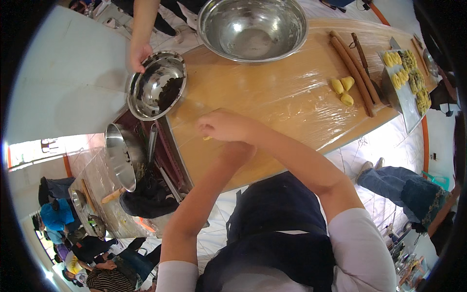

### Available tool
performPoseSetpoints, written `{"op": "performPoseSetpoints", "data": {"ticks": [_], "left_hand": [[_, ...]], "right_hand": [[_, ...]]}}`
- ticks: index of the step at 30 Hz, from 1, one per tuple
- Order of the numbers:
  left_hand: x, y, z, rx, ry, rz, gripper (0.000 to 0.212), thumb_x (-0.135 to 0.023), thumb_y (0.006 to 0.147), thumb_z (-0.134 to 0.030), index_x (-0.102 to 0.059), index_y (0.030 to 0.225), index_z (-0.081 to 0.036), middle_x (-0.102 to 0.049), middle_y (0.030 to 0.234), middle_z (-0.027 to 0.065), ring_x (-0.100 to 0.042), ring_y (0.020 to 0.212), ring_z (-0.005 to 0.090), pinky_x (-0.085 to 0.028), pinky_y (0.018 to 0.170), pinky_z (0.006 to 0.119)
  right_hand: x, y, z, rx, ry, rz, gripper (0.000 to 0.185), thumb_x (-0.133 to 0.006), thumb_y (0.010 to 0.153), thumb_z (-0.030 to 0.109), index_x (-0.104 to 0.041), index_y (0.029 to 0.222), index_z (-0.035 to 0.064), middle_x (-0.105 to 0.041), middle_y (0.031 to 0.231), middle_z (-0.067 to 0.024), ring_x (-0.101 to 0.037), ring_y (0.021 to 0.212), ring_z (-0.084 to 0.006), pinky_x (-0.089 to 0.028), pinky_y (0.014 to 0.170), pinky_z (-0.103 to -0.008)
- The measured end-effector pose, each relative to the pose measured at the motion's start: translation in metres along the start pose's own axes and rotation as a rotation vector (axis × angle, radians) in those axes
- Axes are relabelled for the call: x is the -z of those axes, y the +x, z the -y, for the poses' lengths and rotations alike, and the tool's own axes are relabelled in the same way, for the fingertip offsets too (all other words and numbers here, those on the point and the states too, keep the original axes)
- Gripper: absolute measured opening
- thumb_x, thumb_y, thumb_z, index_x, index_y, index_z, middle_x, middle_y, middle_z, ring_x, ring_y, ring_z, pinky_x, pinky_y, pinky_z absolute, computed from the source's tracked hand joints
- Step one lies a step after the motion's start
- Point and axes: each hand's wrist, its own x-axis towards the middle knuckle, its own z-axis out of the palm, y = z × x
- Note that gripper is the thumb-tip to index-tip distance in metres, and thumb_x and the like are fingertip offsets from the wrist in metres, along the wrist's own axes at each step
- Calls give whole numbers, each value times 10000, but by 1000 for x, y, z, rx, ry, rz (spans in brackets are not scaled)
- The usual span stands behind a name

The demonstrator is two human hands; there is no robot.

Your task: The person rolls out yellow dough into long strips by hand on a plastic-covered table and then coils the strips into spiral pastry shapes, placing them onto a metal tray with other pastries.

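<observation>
My right hand (224,126) has its fingers curled over a small piece of yellow dough (207,138), of which only an edge shows. Below it, my left hand (239,151) is largely covered by the right, so its fingers are hidden. Both hands are above the near left part of a wooden table (226,87) wrapped in clear plastic film. Ahead and left, another person's hand (140,56) grips the rim of a steel bowl (146,89). Dark, sticky paste (170,94) clings inside that bowl.
A large steel bowl (251,31) stands at the far edge. To the right lie three yellow dough pieces (343,89), rolling pins (354,73) and a tray (399,96) of shaped dough. Another steel bowl (126,157) is left of the table. A person in jeans (386,186) is at right.
</observation>
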Motion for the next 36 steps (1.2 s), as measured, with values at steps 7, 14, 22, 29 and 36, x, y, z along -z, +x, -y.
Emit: {"op": "performPoseSetpoints", "data": {"ticks": [7,14,22,29,36], "left_hand": [[46,15,-19,-115,174,45,269,-539,817,-169,-584,1044,-32,-548,1081,133,-518,1010,299,-406,896,425],[49,25,-22,-99,262,224,214,-572,816,-174,-605,986,-47,-528,1101,117,-504,1039,304,-418,888,437],[70,38,-32,-46,307,486,254,-567,835,-183,-584,1053,-53,-506,1145,110,-487,1074,308,-417,908,430],[75,35,-29,-88,367,458,308,-544,850,-169,-573,1148,-96,-493,1190,104,-457,1131,301,-408,925,429],[73,37,-24,-114,353,422,294,-535,838,-125,-594,1125,-103,-516,1145,115,-490,1091,297,-418,905,401]], "right_hand": [[30,-111,43,-225,237,572,128,-587,753,111,-619,861,48,-622,774,-111,-605,760,-272,-476,693,-367],[-95,-64,23,-113,-305,-110,396,-499,827,159,-493,1208,51,-546,1149,-136,-511,1069,-334,-393,939,-418],[-78,8,27,-511,-620,23,323,-454,871,178,-493,1174,73,-543,1100,-118,-514,1063,-277,-413,908,-423],[-107,-85,3,128,-485,-206,146,-515,762,135,-576,870,58,-558,923,-101,-565,895,-270,-458,776,-398],[-33,-205,46,49,-174,-249,156,-575,714,24,-575,869,37,-576,908,-112,-572,868,-320,-478,735,-397]]}}
